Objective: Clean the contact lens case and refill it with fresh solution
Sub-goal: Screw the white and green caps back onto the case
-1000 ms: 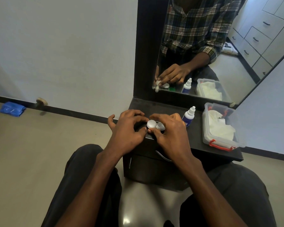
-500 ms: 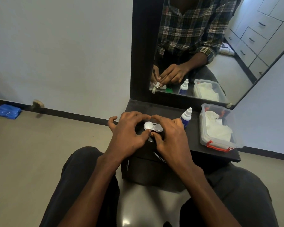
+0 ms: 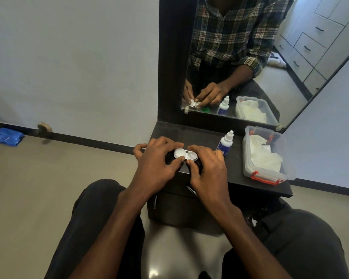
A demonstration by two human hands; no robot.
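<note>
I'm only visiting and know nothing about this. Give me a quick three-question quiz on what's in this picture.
1. True or false: both hands hold the lens case.
2. Which stands nearer the right hand: the bottle or the plastic box?
3. The box latch is coloured ____.

Key: 1 true, the left hand too; 2 the bottle; 3 red.

The person wore dark trousers [image 3: 302, 244] and had bare forearms. The mirror [image 3: 250, 57] reflected a plaid shirt [image 3: 230, 31] (checked in green, navy, cream and red), open-collared, one sleeve cuff [image 3: 252, 65] rolled above the wrist.
</note>
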